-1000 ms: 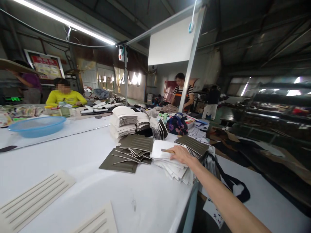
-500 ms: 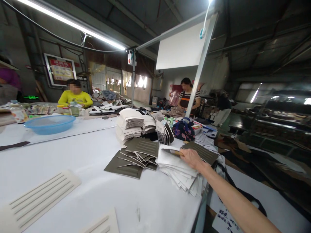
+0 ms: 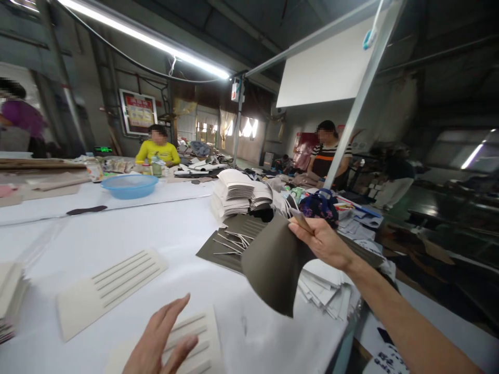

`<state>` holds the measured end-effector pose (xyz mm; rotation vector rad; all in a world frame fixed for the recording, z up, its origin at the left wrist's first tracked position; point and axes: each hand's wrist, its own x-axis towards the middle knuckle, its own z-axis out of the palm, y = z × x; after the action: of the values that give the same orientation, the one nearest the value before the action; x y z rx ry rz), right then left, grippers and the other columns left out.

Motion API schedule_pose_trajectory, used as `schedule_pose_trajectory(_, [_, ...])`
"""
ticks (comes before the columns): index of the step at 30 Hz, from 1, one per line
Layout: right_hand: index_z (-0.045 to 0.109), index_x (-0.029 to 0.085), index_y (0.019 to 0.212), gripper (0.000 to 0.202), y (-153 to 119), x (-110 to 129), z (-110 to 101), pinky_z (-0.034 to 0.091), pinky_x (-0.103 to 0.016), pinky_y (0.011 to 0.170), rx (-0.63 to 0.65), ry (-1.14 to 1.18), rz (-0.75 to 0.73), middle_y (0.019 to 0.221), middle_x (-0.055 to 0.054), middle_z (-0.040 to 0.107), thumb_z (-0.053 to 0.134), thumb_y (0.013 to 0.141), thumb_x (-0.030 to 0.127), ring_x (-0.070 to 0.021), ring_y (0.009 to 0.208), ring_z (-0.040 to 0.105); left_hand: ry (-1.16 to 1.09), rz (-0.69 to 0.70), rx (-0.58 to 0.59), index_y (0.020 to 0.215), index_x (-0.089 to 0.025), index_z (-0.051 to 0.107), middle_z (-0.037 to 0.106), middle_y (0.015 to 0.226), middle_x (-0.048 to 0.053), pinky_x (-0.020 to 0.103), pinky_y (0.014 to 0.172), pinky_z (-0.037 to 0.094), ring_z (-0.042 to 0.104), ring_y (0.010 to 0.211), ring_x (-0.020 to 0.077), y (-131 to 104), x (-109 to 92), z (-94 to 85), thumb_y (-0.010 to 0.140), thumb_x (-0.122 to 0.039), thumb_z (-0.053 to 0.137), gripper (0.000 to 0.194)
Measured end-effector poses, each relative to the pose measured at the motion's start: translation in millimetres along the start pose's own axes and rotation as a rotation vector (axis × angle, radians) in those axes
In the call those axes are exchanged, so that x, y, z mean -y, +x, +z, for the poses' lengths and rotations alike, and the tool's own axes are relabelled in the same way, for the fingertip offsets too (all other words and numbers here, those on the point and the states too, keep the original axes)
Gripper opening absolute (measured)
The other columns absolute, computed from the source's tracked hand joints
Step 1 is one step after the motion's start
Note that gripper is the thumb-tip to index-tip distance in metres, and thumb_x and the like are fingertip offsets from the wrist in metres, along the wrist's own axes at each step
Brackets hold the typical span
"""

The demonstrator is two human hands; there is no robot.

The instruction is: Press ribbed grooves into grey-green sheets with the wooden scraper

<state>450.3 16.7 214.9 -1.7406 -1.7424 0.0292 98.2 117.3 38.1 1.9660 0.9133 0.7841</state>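
My right hand (image 3: 325, 241) grips the edge of a dark olive panel (image 3: 273, 262), which curls and hangs above the white table (image 3: 128, 228). A slim brown tool (image 3: 301, 222) also sticks out between its fingers; its kind is unclear. Below that hand lies a fanned pile of white-backed panels (image 3: 327, 285). Behind the held panel, more olive panels (image 3: 222, 254) are loosely stacked. My left hand (image 3: 158, 340) is open, fingers apart, over a cream panel with raised ribs (image 3: 198, 337). Another cream ribbed panel (image 3: 117, 285) lies flat to its left.
Stacks of cream panels (image 3: 234, 192) stand mid-table, with a dark patterned bag (image 3: 319, 205) behind. Another stack (image 3: 11, 296) is at the left edge. A blue basin (image 3: 129, 187) sits farther back. A metal post (image 3: 362, 98) rises at right. Several people work beyond the table.
My right hand has lifted the olive panel off the white-backed pile, turning its dark face toward me. My left hand has come into view at the bottom. The view has swung left.
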Motion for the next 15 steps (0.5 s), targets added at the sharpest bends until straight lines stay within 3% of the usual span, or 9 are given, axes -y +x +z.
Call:
schedule_pose_trajectory(2, [0.045, 0.022, 0.067, 0.046, -2, 10, 13, 0.034, -0.025, 0.060, 0.130, 0.142, -0.025, 0.067, 0.003, 0.040, 0.037, 0.097, 0.055, -0.0132, 0.063, 0.039, -0.269, -0.099, 0.055, 0.144, -0.029, 0.043, 0.047, 0.147, 0.008, 0.047, 0.112, 0.033, 0.043, 0.134, 0.0315, 13, -18, 2.1, 0.088, -0.056, 0.058, 0.064])
schedule_pose_trajectory(4, [0.044, 0.022, 0.067, 0.046, -5, 13, 30, 0.036, -0.025, 0.061, 0.245, 0.259, -0.031, 0.068, 0.003, 0.038, 0.038, 0.096, 0.057, -0.0130, 0.064, 0.038, -0.591, -0.156, 0.210, 0.142, -0.025, 0.046, 0.046, 0.148, 0.008, 0.046, 0.112, 0.033, 0.042, 0.135, 0.0307, 20, -34, 8.0, 0.089, -0.057, 0.057, 0.062])
schedule_pose_trajectory(8, [0.042, 0.021, 0.066, 0.049, -15, 8, 67, 0.035, -0.025, 0.062, 0.408, 0.418, 0.019, 0.068, 0.003, 0.035, 0.041, 0.094, 0.061, -0.0124, 0.064, 0.034, -1.221, -0.224, 0.516, 0.127, -0.020, 0.061, 0.063, 0.130, 0.012, 0.049, 0.106, 0.039, 0.057, 0.121, 0.0323, 16, -43, 20.0, 0.085, -0.070, 0.053, 0.066])
schedule_pose_trajectory(11, [0.041, 0.021, 0.066, 0.049, -24, -1, 91, 0.031, -0.024, 0.057, 0.477, 0.499, 0.087, 0.067, 0.005, 0.032, 0.045, 0.092, 0.063, -0.0111, 0.061, 0.030, -1.388, -0.307, 0.573, 0.123, -0.015, 0.064, 0.070, 0.115, 0.014, 0.046, 0.107, 0.039, 0.062, 0.114, 0.0315, 8, -40, 17.4, 0.083, -0.078, 0.044, 0.078])
schedule_pose_trajectory(15, [0.040, 0.020, 0.067, 0.048, -34, -11, 115, 0.025, -0.023, 0.052, 0.534, 0.578, 0.155, 0.065, 0.006, 0.030, 0.049, 0.091, 0.061, -0.0096, 0.058, 0.027, -1.354, -0.293, 0.564, 0.130, -0.010, 0.059, 0.067, 0.121, 0.018, 0.047, 0.109, 0.037, 0.058, 0.120, 0.0352, 5, -41, 6.7, 0.081, -0.079, 0.046, 0.086])
